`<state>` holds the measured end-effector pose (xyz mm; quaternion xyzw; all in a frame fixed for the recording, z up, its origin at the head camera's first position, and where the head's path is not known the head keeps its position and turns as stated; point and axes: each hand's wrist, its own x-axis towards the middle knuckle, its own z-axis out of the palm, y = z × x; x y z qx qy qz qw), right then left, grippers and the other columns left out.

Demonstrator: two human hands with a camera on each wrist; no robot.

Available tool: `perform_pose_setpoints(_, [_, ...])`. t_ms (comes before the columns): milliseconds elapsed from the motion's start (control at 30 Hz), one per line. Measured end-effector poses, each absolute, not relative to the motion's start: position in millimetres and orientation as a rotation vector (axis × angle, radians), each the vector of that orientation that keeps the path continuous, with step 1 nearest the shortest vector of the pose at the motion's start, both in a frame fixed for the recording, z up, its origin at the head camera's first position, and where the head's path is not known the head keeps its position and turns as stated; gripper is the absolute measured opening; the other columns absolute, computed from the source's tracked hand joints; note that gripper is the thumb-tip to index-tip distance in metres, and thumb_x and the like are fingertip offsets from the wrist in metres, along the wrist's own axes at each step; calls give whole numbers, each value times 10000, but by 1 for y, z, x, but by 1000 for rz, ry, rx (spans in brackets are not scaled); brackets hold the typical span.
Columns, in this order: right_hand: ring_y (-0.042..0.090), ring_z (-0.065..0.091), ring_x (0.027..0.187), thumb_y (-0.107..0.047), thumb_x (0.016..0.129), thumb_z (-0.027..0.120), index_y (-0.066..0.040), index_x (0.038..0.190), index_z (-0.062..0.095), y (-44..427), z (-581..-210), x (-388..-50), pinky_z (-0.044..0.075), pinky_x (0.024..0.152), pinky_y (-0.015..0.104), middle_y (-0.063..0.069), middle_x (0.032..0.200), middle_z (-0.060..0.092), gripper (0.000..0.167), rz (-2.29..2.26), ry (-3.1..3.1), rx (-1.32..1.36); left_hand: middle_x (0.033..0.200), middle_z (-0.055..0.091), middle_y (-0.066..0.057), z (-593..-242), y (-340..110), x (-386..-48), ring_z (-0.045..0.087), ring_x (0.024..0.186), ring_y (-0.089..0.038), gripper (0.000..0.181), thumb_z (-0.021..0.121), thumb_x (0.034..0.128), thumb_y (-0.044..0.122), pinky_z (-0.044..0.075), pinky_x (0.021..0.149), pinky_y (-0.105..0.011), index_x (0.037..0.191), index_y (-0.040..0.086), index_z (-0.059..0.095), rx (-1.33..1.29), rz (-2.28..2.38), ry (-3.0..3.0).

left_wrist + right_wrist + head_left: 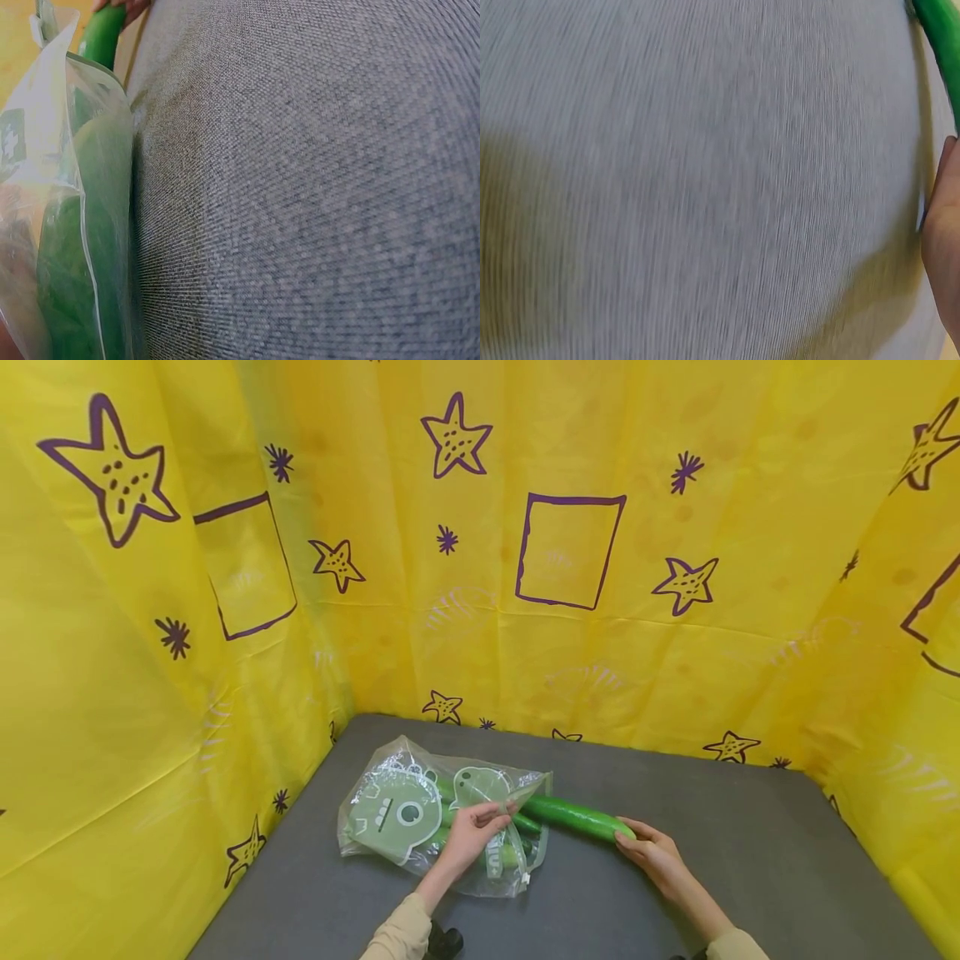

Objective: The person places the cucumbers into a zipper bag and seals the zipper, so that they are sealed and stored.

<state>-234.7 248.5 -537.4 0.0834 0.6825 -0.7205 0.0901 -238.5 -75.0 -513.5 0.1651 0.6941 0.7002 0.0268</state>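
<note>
A clear zip bag (397,852) with a printed green one-eyed monster lies on the dark grey surface, holding several cucumbers. My left hand (474,835) pinches the bag's film near its mouth, at the right side. Out of that mouth a long green cucumber (581,818) sticks toward the right, its other end inside the bag. My right hand (656,856) grips the cucumber's outer end between thumb and fingers. In the left wrist view, cucumbers (75,277) show through the film. The right wrist view catches only part of the right hand (943,240) and cucumber (941,45).
The grey table (637,910) is bounded at the back and sides by yellow cloth walls (585,677) with purple stars and squares. A small black object (446,942) shows at the bottom edge by the left sleeve.
</note>
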Motion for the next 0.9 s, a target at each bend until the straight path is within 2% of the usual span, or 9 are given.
perform_pose_setpoints(167, [32,598,919,-47,864,659,100,1323,466,237,-540,-237,534,841,184,2,1090,610,519,-2156,2011,208,1181,641,-207,-532,-74,-247,663,1054,-151,313,645,896,118,519,867,-165,1167,-37,632,492,2159,2157])
perform_pose_setpoints(267, [38,595,926,-46,862,663,119,1330,445,232,-540,-239,535,841,184,24,1116,602,542,-2161,2009,190,1168,647,-208,-527,-74,-245,667,1036,-124,299,642,897,109,526,863,-177,1155,-40,638,505,2158,2169])
perform_pose_setpoints(567, [45,590,916,-43,876,646,123,1344,424,211,-537,-248,534,832,176,68,1161,584,545,-2186,2020,170,1147,647,-229,-503,-76,-233,675,1019,-148,280,643,886,64,529,852,-177,1131,-72,637,504,2133,2200])
perform_pose_setpoints(800, [67,598,889,-20,864,650,134,1320,448,185,-539,-253,546,816,188,73,1127,606,522,-2235,1995,151,1147,648,-226,-503,-76,-233,678,1020,-172,277,649,882,63,525,850,-168,1130,-60,642,473,2118,2215])
perform_pose_setpoints(900, [79,594,897,-22,864,651,129,1312,460,174,-541,-253,544,812,189,104,1142,612,510,-2233,1991,149,1148,651,-219,-503,-76,-233,678,1009,-140,274,650,882,67,524,849,-164,1128,-53,646,460,2115,2217])
